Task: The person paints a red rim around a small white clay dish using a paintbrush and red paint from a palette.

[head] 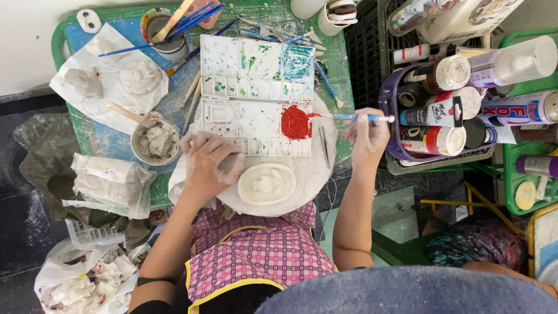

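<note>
My right hand (367, 138) holds a blue-handled paintbrush (354, 117) whose tip rests in a pool of red paint (296, 122) on the white folding palette (256, 96). My left hand (206, 166) lies flat on the round white board (317, 168), fingers touching its left part beside an oval white clay relief (267, 183). The palette's upper half carries green and teal smears.
A bowl of grey clay (156, 141) with a stick and two clay figures (139, 75) on paper lie left. A cup of brushes (165, 26) stands behind. At right, a purple basket (390, 125) holds paint bottles and spray cans. Bags of rags lie lower left.
</note>
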